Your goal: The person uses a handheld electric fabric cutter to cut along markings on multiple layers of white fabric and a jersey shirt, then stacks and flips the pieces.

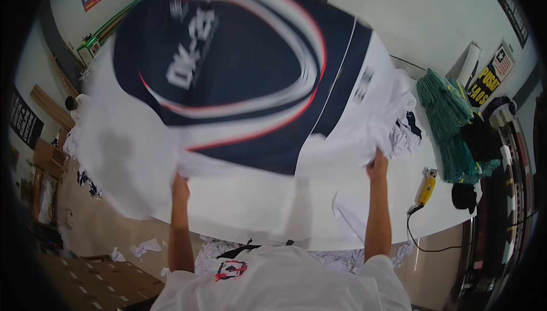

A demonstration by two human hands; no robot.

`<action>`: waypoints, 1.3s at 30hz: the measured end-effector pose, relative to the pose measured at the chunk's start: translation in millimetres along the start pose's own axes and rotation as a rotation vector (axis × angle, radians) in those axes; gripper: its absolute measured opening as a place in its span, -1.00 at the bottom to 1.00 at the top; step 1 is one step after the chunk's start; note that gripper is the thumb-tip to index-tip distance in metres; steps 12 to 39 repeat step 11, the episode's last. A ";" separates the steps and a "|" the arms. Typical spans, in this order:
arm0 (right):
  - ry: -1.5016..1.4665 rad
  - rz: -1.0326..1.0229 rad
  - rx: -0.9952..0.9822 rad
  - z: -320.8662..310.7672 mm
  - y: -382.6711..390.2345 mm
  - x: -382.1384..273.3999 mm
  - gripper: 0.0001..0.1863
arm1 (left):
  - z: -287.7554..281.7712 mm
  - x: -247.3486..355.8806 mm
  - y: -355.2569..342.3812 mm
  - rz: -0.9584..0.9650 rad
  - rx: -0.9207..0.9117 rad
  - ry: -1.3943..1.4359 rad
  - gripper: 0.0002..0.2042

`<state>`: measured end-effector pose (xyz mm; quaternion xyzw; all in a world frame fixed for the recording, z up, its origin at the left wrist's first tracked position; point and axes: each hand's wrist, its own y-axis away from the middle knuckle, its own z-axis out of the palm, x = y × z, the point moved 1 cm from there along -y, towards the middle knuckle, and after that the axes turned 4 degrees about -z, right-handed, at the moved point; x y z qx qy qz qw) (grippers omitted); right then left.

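A large sheet of white fabric printed in navy with red and white curves [245, 77] billows in the air above the white table [245, 197], blurred by motion. My left hand [180, 185] is closed on its near edge at the left. Farther right, my right hand [378, 164] grips the same edge, fingers wrapped in the cloth. Both arms reach forward, and the cloth hides most of the far table. A pointed white fabric piece [351, 215] lies on the table close to my right forearm.
A yellow corded handheld cutter [426, 188] rests at the table's right, its black cable running off the edge. Behind it is a stack of green bundles [447, 128]. Crumpled white cloth [403, 137] lies by the sheet's right side. Scraps [147, 247] litter the floor at left.
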<state>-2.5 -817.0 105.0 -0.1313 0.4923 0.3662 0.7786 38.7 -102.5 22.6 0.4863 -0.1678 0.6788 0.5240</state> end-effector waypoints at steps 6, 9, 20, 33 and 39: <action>0.276 0.171 0.163 -109.3 44.4 54.2 -0.55 | -92.9 -97.8 63.4 -0.169 -0.042 -0.218 -0.51; 0.324 0.185 0.181 -146.6 49.0 65.4 -0.56 | -74.4 -100.8 74.8 -0.421 0.131 -0.314 -0.45; 0.305 0.157 0.117 -160.5 58.4 71.0 -0.52 | -79.2 -99.6 87.0 -0.520 0.184 -0.391 -0.43; 0.305 0.157 0.117 -160.5 58.4 71.0 -0.52 | -79.2 -99.6 87.0 -0.520 0.184 -0.391 -0.43; 0.305 0.157 0.117 -160.5 58.4 71.0 -0.52 | -79.2 -99.6 87.0 -0.520 0.184 -0.391 -0.43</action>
